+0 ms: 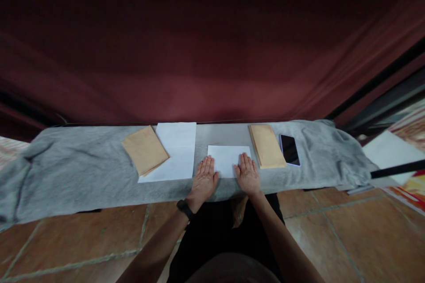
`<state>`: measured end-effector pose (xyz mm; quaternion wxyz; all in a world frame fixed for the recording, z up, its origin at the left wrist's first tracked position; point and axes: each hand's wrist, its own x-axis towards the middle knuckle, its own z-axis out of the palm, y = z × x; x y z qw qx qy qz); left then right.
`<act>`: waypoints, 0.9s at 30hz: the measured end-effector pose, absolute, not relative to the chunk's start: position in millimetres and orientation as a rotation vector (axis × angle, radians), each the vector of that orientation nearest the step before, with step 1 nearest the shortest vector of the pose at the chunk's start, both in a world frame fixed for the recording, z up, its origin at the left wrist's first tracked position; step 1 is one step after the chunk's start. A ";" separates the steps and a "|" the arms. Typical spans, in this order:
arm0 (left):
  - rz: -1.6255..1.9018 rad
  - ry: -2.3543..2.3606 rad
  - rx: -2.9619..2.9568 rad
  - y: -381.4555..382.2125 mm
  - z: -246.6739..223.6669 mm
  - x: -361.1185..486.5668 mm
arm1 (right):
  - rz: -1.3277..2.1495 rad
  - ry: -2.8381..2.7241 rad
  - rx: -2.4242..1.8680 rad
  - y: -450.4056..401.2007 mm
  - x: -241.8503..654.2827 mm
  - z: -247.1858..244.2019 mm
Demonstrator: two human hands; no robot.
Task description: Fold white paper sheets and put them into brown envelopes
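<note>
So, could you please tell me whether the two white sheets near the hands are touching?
Apart: the head view shows grey surface between the smaller sheet and the larger sheet.

Large white sheet [181, 141]: slipping partly under the brown papers [146, 150]!
Small white sheet [226, 161]: lower corners covered by left hand [205, 178], right hand [248, 176].
Grey cloth [99, 163]: running off at left.
Red backdrop [199, 75]: chopped by the top edge.
Colourful print [416, 188]: blurred, cut off at right.

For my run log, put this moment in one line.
left hand: flat, small white sheet left edge | right hand: flat, right edge | left: brown paper stack overlapping larger white sheet | right: second brown stack, smartphone
</note>
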<state>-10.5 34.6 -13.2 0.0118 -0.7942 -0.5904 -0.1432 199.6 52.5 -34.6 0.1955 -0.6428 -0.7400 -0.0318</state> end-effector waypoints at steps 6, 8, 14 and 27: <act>-0.492 -1.923 -2.384 40.2 -10.7 2.2 | -0.103 -2.065 -1.799 51.7 201.9 -36.5; -0.498 -1.874 -2.447 45.6 -8.5 15.9 | -0.101 -2.059 -1.799 51.8 201.2 -36.4; -0.553 -1.680 -2.651 69.4 -13.2 55.6 | -0.105 -2.066 -1.797 50.8 200.2 -34.4; -0.443 -1.773 -2.581 95.1 -27.1 42.3 | 0.082 -2.128 -1.776 70.8 170.7 -16.9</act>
